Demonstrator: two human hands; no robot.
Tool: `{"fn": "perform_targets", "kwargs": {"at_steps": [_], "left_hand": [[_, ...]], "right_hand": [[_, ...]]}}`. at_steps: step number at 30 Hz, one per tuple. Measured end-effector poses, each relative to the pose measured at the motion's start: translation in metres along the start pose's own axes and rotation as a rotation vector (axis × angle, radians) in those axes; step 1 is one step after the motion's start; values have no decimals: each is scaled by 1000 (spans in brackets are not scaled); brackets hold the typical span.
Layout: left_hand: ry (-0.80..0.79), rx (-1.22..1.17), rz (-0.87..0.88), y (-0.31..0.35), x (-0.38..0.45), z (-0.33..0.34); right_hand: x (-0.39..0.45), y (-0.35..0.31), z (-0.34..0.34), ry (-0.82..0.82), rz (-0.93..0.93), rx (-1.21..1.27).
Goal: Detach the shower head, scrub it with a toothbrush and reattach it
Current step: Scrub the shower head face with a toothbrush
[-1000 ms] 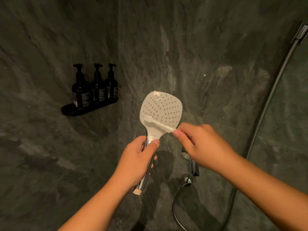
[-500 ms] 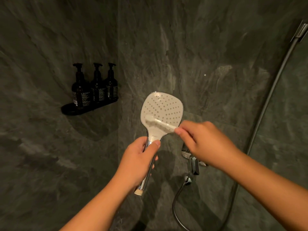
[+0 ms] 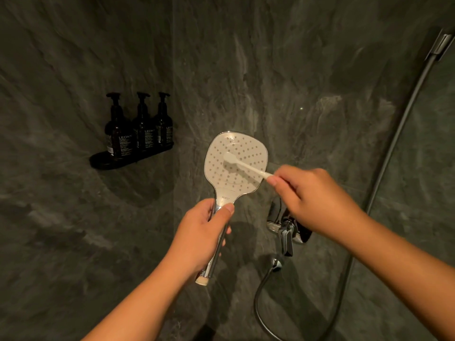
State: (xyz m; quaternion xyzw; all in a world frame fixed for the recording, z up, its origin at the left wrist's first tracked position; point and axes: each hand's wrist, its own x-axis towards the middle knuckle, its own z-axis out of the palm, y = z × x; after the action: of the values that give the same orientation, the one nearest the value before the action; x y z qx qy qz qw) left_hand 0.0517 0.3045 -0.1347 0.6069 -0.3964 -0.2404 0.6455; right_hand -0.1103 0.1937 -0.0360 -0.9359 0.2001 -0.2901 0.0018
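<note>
The shower head [image 3: 246, 146], white-faced with many nozzle dots and a chrome rim, stands upright in front of me, detached from its hose. My left hand [image 3: 202, 232] grips its chrome handle, whose open threaded end shows below my fist. My right hand [image 3: 312, 200] pinches a white toothbrush [image 3: 242, 164] by its handle. The brush head lies on the middle of the spray face, bristles down against it.
Dark green stone walls meet in a corner behind the shower head. A black shelf [image 3: 103, 160] on the left wall carries three dark pump bottles [image 3: 140, 126]. A chrome mixer tap [image 3: 283, 230] sits below my right hand. The loose dark hose [image 3: 394, 143] runs up the right wall.
The toothbrush head has travelled up the spray face, from near its lower edge to its middle. My right hand rose slightly with it. The left hand kept its grip.
</note>
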Motion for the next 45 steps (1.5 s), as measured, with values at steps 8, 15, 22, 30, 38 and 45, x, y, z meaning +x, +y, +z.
{"fn": "perform_targets", "kwargs": {"at_steps": [8,15,22,30,38,45], "left_hand": [[-13,-2,9,1,1,0],[-4,3,-5,1,2,1],[-8,11,7,2,1,1],[-6,5,-7,1,0,1],[-7,-55,-37,2,0,-2],[-14,-46,-23,1,-1,-2]], "right_hand": [[-21,-7,15,-128,3,-2],[-10,4,1,-31,11,-32],[-4,5,-1,-4,-12,-60],[-23,-6,16,-141,-2,-52],[-7,12,-11,-7,-1,-61],[-22,9,7,-140,-11,-69]]}}
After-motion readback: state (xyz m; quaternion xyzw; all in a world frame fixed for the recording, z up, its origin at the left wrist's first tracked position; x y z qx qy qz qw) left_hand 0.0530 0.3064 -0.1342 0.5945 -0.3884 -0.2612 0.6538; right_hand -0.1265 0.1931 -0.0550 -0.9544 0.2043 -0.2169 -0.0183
